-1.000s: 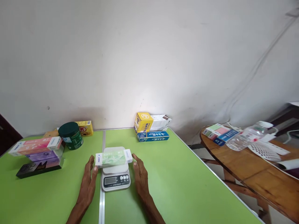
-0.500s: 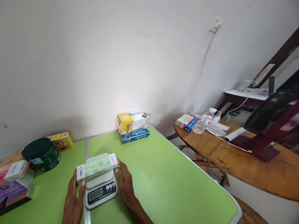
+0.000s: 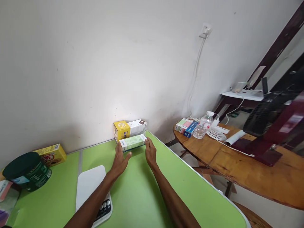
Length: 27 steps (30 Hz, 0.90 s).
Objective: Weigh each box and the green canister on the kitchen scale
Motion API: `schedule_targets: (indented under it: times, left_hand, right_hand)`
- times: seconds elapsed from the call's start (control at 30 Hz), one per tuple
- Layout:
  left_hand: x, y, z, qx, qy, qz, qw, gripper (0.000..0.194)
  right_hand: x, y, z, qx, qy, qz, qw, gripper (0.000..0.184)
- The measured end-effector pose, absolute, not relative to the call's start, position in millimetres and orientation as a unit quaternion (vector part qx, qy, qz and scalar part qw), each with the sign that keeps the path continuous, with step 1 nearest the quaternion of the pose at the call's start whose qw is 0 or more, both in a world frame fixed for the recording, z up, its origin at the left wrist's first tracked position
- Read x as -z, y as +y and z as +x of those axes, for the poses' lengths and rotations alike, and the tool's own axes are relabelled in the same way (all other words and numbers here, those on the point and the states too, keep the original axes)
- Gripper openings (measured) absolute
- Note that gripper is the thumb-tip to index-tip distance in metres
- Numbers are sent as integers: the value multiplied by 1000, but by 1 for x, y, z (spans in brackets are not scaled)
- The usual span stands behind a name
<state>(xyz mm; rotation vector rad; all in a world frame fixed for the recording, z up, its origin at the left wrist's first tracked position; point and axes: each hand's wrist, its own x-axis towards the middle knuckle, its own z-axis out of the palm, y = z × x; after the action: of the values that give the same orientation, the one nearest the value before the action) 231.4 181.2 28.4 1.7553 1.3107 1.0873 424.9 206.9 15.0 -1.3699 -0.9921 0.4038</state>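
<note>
"At the wall (image 3: 106,63) side of the green table (image 3: 133,190), what is changed now?"

"The pale green box (image 3: 133,142) is no more above the scale (image 3: 89,181). It is now in front of the yellow box (image 3: 122,126) and the white box (image 3: 136,126), so I judge that the work is now with these boxes and not at the scale."

"And how is it held?"

"By its 2 ends, between 2 hands. The left hand (image 3: 120,161) presses its fingers at 1 end, with the thumb sticking out, and the right hand (image 3: 150,152) grasps the other end."

"Is it already put down?"

"This I cannot tell. Below it I see only a thin strip of a blue box (image 3: 135,148); the rest is hidden, and also whether the 2 boxes touch."

"What else is difficult to see?"

"The left forearm (image 3: 97,196) crosses the scale, so its screen is covered and I cannot read any number. Beside the dark green jar (image 3: 28,171), the pink and purple packages (image 3: 7,196) are cut by the picture edge."
</note>
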Motion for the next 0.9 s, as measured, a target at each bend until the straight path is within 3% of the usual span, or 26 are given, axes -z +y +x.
schedule_targets:
  times: [0.13,0.37,0.5,0.67,0.8,0.9]
  left_hand:
    - [-12,216,252,-405,517,680,328,98]
    - [-6,225,251,-321,564,719,250,95]
    - [-20,217,249,-288,570,728,249,94]
    - [-44,162,216,-309,537,718,317,96]
    - [-60,91,166,-361,517,693,350,91]
    - [-63,44,117,-430,559,640,305,84]
  right_hand:
    - [-5,244,439,-166,-433,-603,649,88]
    - [12,256,434,-153,-462,-591,643,70]
    - [5,242,436,-143,-471,-622,608,79]
    - [-7,190,412,-135,-503,-627,579,89]
    - [-20,134,360,-156,-582,-589,539,67]
    - [-36,99,308,-200,-662,-522,499,54]
